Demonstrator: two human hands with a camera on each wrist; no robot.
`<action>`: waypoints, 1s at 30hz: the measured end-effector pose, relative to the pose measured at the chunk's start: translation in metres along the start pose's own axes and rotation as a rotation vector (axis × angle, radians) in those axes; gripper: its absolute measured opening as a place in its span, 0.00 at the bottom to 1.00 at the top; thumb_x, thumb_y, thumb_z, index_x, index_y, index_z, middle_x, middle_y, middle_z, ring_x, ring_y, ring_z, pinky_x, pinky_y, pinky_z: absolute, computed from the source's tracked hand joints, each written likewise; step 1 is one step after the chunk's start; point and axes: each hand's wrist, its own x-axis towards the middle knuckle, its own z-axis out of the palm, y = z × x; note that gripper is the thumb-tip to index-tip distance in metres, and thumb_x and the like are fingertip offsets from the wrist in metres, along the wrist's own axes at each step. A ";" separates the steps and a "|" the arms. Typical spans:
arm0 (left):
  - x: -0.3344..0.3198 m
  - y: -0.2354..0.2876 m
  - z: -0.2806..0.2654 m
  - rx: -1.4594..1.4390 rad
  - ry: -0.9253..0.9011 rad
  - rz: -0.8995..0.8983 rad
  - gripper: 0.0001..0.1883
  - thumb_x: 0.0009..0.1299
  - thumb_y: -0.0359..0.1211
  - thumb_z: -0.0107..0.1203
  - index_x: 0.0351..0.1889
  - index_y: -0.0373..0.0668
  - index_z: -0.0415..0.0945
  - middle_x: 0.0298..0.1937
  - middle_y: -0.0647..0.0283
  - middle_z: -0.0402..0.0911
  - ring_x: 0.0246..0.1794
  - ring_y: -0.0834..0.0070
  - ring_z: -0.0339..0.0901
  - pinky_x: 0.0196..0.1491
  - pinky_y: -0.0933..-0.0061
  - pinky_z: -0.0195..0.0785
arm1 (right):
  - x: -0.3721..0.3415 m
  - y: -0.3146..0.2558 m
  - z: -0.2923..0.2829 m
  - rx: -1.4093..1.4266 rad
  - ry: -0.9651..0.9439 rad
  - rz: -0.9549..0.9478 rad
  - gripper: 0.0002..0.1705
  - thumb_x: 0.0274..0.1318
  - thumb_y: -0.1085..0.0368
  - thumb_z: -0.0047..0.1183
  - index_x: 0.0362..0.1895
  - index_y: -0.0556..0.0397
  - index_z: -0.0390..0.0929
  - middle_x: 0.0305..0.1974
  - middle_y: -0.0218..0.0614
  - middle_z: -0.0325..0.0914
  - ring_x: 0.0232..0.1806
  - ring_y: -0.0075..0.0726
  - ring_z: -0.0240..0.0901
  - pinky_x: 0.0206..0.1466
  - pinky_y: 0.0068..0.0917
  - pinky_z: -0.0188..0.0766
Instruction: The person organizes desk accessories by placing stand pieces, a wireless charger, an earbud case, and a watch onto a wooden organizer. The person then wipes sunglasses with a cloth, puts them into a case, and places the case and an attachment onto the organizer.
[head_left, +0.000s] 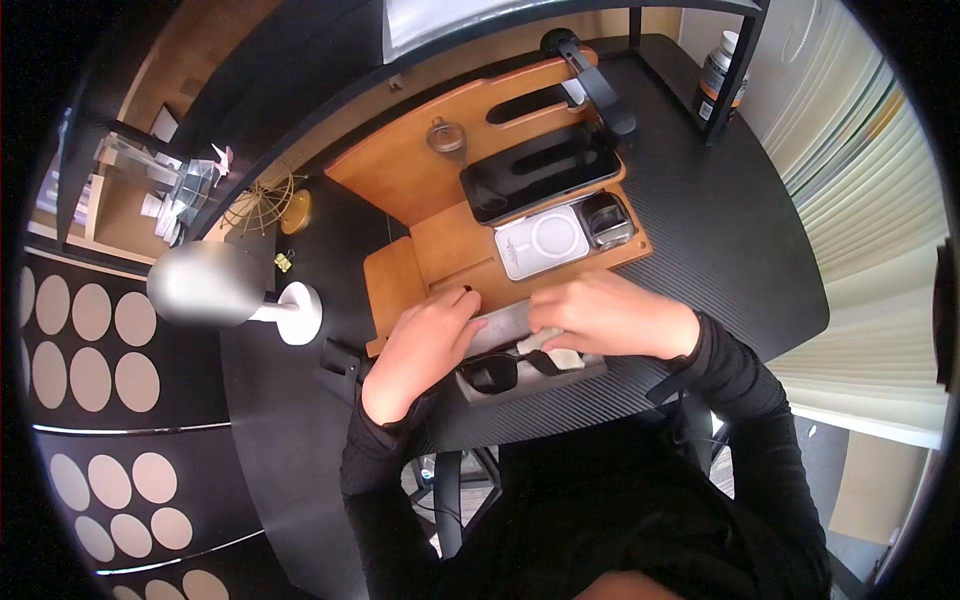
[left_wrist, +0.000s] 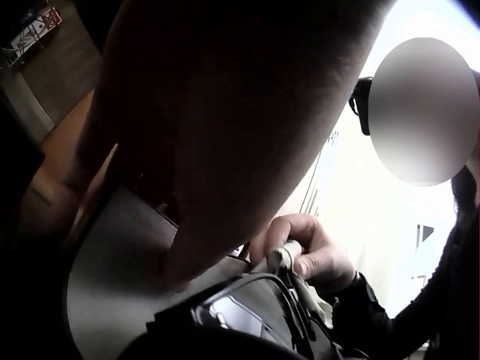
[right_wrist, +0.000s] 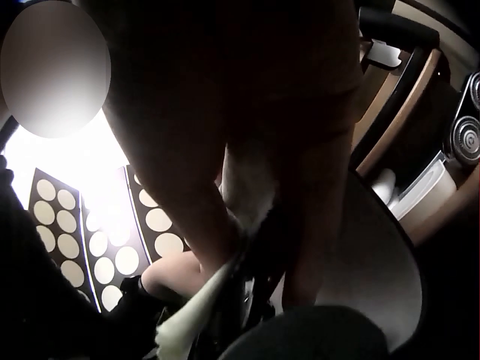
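Note:
On the near part of the desk lies an open grey glasses case [head_left: 590, 374] with dark sunglasses [head_left: 490, 374] in it. My left hand [head_left: 425, 335] grips the raised lid [left_wrist: 112, 277], thumb on its inner face and fingers behind it. My right hand [head_left: 612, 315] is at the other end of the case. Between its thumb and fingers it pinches a pale cloth [left_wrist: 281, 256], bunched over one side of the sunglasses. In the right wrist view the cloth [right_wrist: 184, 322] hangs down beside the dark frame.
Just behind the case stands a brown desk organizer [head_left: 395, 285] with a black phone [head_left: 540, 172], a white charging pad [head_left: 543, 242] and a watch [head_left: 447, 138]. A white lamp [head_left: 298, 313] stands at the left. A bottle [head_left: 718, 75] is at the back right.

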 end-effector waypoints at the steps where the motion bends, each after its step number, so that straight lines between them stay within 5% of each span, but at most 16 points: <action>1: -0.001 0.001 -0.001 -0.009 -0.019 -0.016 0.10 0.74 0.36 0.53 0.42 0.39 0.68 0.38 0.47 0.78 0.41 0.44 0.76 0.39 0.48 0.68 | 0.001 -0.001 0.003 0.023 -0.018 -0.005 0.12 0.47 0.65 0.66 0.32 0.59 0.79 0.34 0.46 0.81 0.40 0.56 0.80 0.42 0.45 0.75; 10: -0.005 0.019 -0.013 -0.067 -0.097 -0.121 0.10 0.78 0.37 0.47 0.51 0.43 0.65 0.33 0.46 0.81 0.36 0.43 0.79 0.36 0.46 0.69 | -0.002 0.003 0.005 0.155 -0.055 -0.228 0.10 0.54 0.67 0.61 0.40 0.57 0.84 0.35 0.41 0.80 0.38 0.49 0.79 0.41 0.38 0.76; 14: -0.008 0.018 -0.020 -0.013 -0.094 -0.132 0.12 0.78 0.36 0.47 0.55 0.43 0.67 0.33 0.46 0.81 0.36 0.44 0.79 0.36 0.48 0.70 | 0.001 0.000 0.003 0.134 -0.075 -0.120 0.13 0.56 0.69 0.58 0.46 0.55 0.83 0.36 0.41 0.79 0.37 0.48 0.79 0.40 0.37 0.76; 17: -0.013 0.012 -0.024 -0.006 0.021 -0.075 0.12 0.78 0.37 0.46 0.56 0.45 0.70 0.30 0.43 0.79 0.35 0.44 0.79 0.36 0.46 0.70 | 0.000 -0.001 -0.011 -0.140 0.329 -0.062 0.09 0.52 0.72 0.54 0.39 0.58 0.74 0.32 0.44 0.76 0.34 0.50 0.79 0.35 0.40 0.75; 21: -0.016 0.012 -0.036 0.002 0.055 -0.128 0.11 0.78 0.36 0.46 0.53 0.44 0.73 0.27 0.44 0.78 0.33 0.45 0.79 0.35 0.48 0.70 | 0.002 0.003 -0.011 -0.360 0.356 0.000 0.10 0.49 0.74 0.52 0.38 0.59 0.72 0.32 0.42 0.75 0.35 0.47 0.79 0.36 0.37 0.77; 24: -0.017 0.014 -0.039 -0.018 0.090 -0.115 0.11 0.78 0.36 0.46 0.53 0.44 0.73 0.26 0.44 0.77 0.32 0.45 0.79 0.34 0.48 0.70 | 0.002 0.008 -0.004 -0.374 0.370 -0.158 0.10 0.47 0.73 0.57 0.35 0.57 0.70 0.34 0.41 0.74 0.36 0.48 0.78 0.35 0.35 0.76; 30: -0.018 0.009 -0.041 0.010 0.114 -0.132 0.11 0.78 0.36 0.46 0.53 0.45 0.73 0.30 0.43 0.79 0.34 0.45 0.79 0.35 0.49 0.70 | 0.004 0.008 0.003 -0.213 0.247 -0.098 0.08 0.47 0.68 0.57 0.28 0.60 0.75 0.32 0.41 0.73 0.42 0.45 0.74 0.47 0.40 0.75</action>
